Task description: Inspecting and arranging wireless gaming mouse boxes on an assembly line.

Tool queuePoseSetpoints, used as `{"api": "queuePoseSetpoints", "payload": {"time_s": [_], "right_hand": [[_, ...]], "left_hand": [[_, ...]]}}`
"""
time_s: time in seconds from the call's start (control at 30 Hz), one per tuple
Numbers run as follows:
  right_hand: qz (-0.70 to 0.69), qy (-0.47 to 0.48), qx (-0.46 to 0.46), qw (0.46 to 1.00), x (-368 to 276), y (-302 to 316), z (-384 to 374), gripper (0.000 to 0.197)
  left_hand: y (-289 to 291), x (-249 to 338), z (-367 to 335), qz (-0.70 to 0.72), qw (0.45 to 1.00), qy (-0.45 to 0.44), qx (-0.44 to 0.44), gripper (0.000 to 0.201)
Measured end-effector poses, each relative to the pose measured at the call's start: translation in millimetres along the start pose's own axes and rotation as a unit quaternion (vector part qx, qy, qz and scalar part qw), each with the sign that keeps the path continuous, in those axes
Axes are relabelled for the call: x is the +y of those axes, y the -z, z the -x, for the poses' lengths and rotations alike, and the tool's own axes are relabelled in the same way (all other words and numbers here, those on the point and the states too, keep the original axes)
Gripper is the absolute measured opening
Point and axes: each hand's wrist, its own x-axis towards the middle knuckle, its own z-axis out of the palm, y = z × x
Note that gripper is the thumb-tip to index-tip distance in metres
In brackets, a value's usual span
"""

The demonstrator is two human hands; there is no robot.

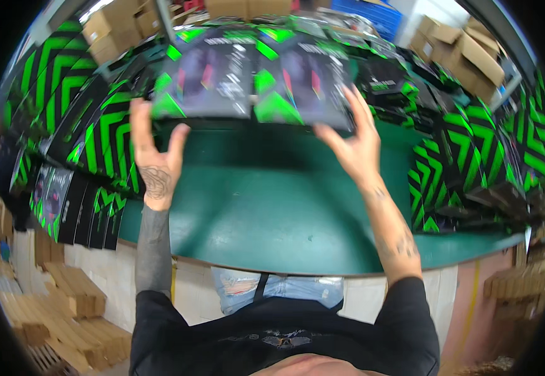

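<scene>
Two flat black and green printed boxes are side by side at the far middle of the green table, slightly blurred. They are the left box (207,78) and the right box (304,81), each with a mouse-like device pictured on its top face. My left hand (156,150) grips the left box at its outer near corner, thumb by the near edge. At the opposite end my right hand (357,141) has its fingers along the right box's outer side and its thumb at the near edge. A dark shadow lies on the tabletop just below the pair.
Green-striped black boxes (106,135) are stacked along the left, and more striped boxes (463,156) along the right. Further similar boxes (382,84) lie behind. Open brown cartons (463,53) and a blue crate (369,19) stand at the back. Flattened cardboard (66,313) lies at lower left.
</scene>
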Motion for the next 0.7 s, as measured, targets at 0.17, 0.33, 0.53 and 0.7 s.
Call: {"api": "queuePoseSetpoints", "payload": {"time_s": [0.17, 0.33, 0.53, 0.7], "right_hand": [[-0.071, 0.012, -0.023, 0.997, 35.4, -51.6, 7.5, 0.048], [0.123, 0.010, -0.238, 0.963, 82.3, -37.2, 86.4, 0.035], [0.000, -0.117, -0.263, 0.958, 75.0, -32.4, 67.2, 0.034], [0.300, 0.052, -0.013, 0.953, 147.7, -28.3, 3.3, 0.055]], "left_hand": [[-21.8, 35.0, 33.3, 0.045, 0.995, -0.030, -0.087, 0.047], [-40.3, -7.8, 121.5, -0.065, 0.885, -0.063, -0.456, 0.048], [-39.5, 2.7, 112.5, -0.024, 0.882, 0.057, -0.466, 0.049], [-36.9, 4.8, 114.8, -0.016, 0.886, 0.066, -0.460, 0.050]]}}
